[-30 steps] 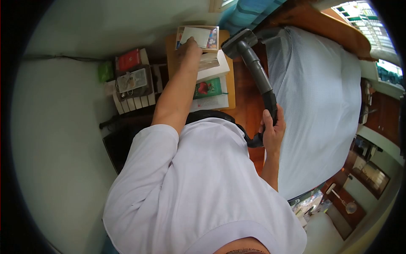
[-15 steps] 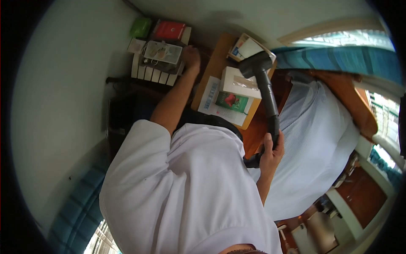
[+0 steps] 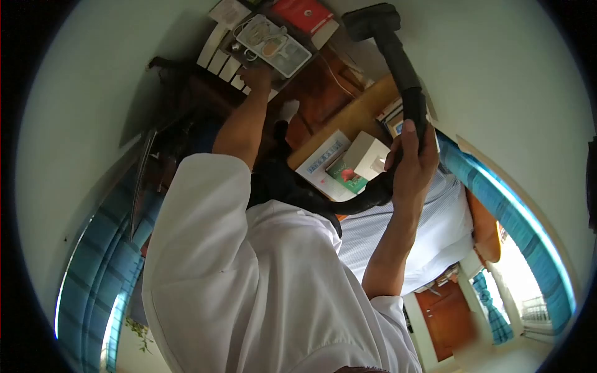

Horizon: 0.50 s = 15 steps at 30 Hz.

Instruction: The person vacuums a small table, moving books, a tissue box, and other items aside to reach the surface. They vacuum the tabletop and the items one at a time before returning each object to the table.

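My right hand is wrapped round the handle of a black vacuum cleaner wand. Its wide brush head points up toward the wall at the top of the view. From that handle a dark flexible hose curves down toward my waist. My left hand has its fingers curled at the front edge of a dark drawer unit with pale fronts; what they hold, if anything, is hidden. Just above it sits a clear plastic box with cables and small items inside.
A red box lies behind the plastic box. On a wooden desk are a paper sheet, a green booklet and a white box. To the right are a bed and a blue curtain.
The right hand has raised the wand, so its brush head moved from above the desk up to the wall. My left hand shifted to the drawer unit's front edge. The whole view has turned.
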Available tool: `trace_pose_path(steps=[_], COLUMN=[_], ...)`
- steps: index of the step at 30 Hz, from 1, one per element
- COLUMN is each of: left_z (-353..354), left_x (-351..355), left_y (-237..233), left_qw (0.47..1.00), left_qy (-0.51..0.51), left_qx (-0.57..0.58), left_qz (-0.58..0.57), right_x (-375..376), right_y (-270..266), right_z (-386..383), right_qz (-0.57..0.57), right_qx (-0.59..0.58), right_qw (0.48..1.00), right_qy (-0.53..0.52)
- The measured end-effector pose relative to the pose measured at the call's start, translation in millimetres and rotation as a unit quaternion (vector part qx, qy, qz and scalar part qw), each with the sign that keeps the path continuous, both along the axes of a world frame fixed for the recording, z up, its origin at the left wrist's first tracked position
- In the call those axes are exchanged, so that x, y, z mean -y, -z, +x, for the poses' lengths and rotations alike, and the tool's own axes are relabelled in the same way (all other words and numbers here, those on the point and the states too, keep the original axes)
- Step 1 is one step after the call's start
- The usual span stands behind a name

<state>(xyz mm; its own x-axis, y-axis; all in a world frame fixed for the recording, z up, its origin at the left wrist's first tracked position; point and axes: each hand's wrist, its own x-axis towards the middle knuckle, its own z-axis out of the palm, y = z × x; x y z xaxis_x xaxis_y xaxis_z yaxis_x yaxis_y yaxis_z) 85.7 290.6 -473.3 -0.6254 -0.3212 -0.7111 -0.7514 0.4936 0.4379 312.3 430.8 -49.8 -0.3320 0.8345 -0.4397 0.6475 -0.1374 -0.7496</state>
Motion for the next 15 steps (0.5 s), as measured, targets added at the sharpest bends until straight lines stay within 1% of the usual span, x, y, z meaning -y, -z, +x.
trace_pose_path(steps=[1,2,3,4,5,7,8,10,11,13,14,15], left_z=[1.4,0.8,2.2,3.0,2.6,0.4,0.9,3.6,5.6,11.1,17.6,19.6], left_x=[4.5,9.6,16.0,20.5,24.1,29.4,32.6,41.6,49.0,63.5,68.3,66.9], left_y=[2.4,3.8,4.3,8.1,19.2,27.4,27.6,28.1,33.1,39.1,25.7,17.1], left_qw=[0.998,0.998,0.998,0.996,0.997,0.991,0.992,0.988,0.989,0.993,0.997,0.997], left_qy=[-0.018,-0.027,0.006,0.038,0.029,0.115,0.107,0.127,0.123,0.105,0.066,0.066], left_qx=[-0.045,-0.039,-0.030,-0.022,-0.018,-0.061,-0.058,-0.086,-0.084,-0.035,-0.029,-0.027], left_qz=[0.040,0.038,0.056,0.075,0.076,0.036,0.036,0.014,0.013,-0.034,0.008,0.008], right_x=[-5.8,-10.0,-14.9,-20.1,-24.6,-30.3,-32.6,-35.8,-36.8,-39.3,-40.8,-41.8], right_y=[5.3,9.3,20.1,32.8,42.4,54.4,59.3,66.8,70.5,75.6,77.4,79.4], right_z=[-12.9,-26.8,-35.6,-43.7,-52.4,-68.0,-74.1,-83.1,-86.4,-92.1,-93.9,-95.0], right_qz=[-0.006,-0.005,-0.005,-0.028,-0.051,-0.067,-0.069,-0.072,-0.066,-0.059,-0.060,-0.061], right_qx=[-0.010,0.013,0.020,0.004,-0.012,0.004,0.017,0.032,0.037,0.043,0.042,0.041], right_qw=[1.000,1.000,1.000,1.000,0.999,0.998,0.997,0.996,0.997,0.997,0.997,0.997], right_qy=[0.003,0.001,-0.007,-0.005,-0.004,-0.010,-0.022,-0.039,-0.034,-0.028,-0.027,-0.026])
